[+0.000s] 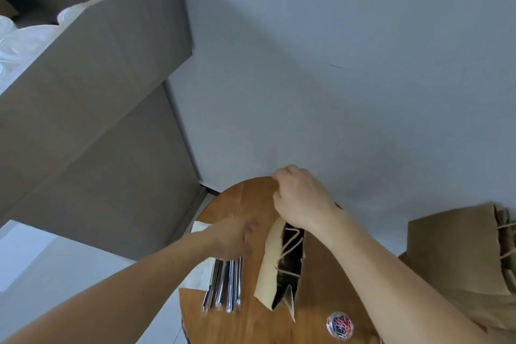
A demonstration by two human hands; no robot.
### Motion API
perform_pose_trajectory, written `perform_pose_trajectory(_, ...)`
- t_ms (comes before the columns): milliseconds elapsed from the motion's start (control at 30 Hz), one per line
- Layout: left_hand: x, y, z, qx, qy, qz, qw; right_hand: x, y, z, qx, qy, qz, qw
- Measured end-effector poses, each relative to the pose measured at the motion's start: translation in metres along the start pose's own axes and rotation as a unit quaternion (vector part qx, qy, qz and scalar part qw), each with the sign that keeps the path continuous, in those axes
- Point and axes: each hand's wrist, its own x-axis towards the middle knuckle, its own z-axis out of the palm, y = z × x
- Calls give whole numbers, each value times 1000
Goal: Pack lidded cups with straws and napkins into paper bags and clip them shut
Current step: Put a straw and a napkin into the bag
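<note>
- Head view, looking steeply down: round wooden table (245, 321) low in the frame, grey wall behind it.
- Paper bag (312, 282): stands open on the middle of the table, mouth turned up, pale near wall (272, 265) leaning toward the left edge, twine handles (290, 243) hanging into the dark inside; too dark in there to make out any contents.
- Right hand (301, 198): sits at the bag's far end, near the table's far edge, fingers curled in tight, seemingly pinching the bag's rim, which runs in under the palm.
- Left hand (231, 237): blurred, reaching in from the left edge, hovering over the far end of the straws; cannot tell whether its fingers grip anything or hang loose.
- Straws (226, 285): wrapped, bundled side by side, lying just beside the bag on its left, near ends pointing at the table's near edge.
- Napkins (198, 274): white, partly under the straws, overhanging the left edge.
- Paper clips (339, 325): coloured, in a round clear tub by the near edge, right of the bag.
- Stack of flat bags (452, 254): brown, at the right edge, beyond the right forearm.
- Cardboard box (97, 64): large, upper left, well apart from the table, clear plastic cups (16, 36) showing inside.
</note>
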Motion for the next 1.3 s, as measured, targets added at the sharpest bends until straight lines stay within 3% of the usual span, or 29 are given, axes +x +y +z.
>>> perform_pose_trajectory(100,0,-29,-15,-4,107,-51,993,31,-34,31,12,-97,13,995)
perform_pose_trajectory(167,2,-56,-20,-2,132,-111,985,46,-55,58,47,-144,30,988)
perform_pose_trajectory(267,0,-100,-19,-33,124,-187,974,54,-75,112,88,-185,61,977)
perform_pose_trajectory(367,-3,-139,-9,-55,115,-226,966,50,-79,175,160,-180,146,960)
perform_pose_trajectory(467,0,-166,7,-96,97,-241,961,43,-78,236,215,-175,250,928)
perform_pose_trajectory(567,8,-185,21,-104,90,-239,961,42,-77,282,203,-192,299,913)
perform_pose_trajectory(1000,42,-213,47,-137,82,-238,958,55,-67,347,73,-164,303,936)
perform_pose_trajectory(1300,31,-207,40,-133,80,-225,962,48,-66,339,91,-127,257,954)
